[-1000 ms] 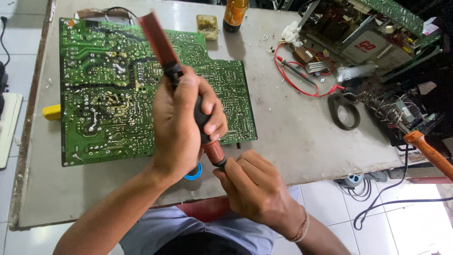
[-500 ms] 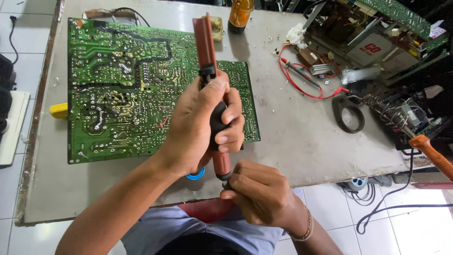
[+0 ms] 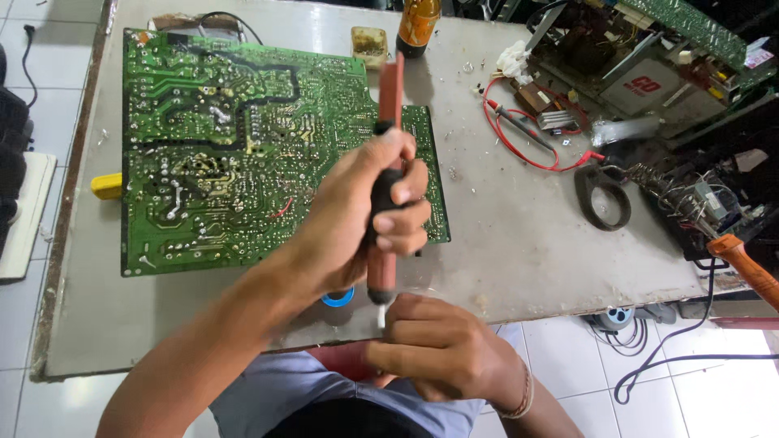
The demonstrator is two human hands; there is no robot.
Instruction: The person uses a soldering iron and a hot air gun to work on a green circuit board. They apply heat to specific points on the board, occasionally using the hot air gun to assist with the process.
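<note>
Red-barrelled and black-gripped, the desoldering pump is standing upright at the worktop's six-o'clock edge, left hand fingers wrapping it while right hand fingers are pinching its white tip; steadying the barrel should help.

A worn grey worktable, its surface scuffed and speckled with small debris, fills most of the view from above; a raised wooden edge strip runs down its left side. Beneath and around it lies a floor of white glazed tiles with dark grout lines, visible at the left margin and at lower right, where the glaze reflects bright daylight. Black cables trail across the tiles at lower right, and a black cord lies on the floor at upper left. Lighting is even and diffuse, casting only soft shadows on the tabletop. No walls or windows appear.
</note>
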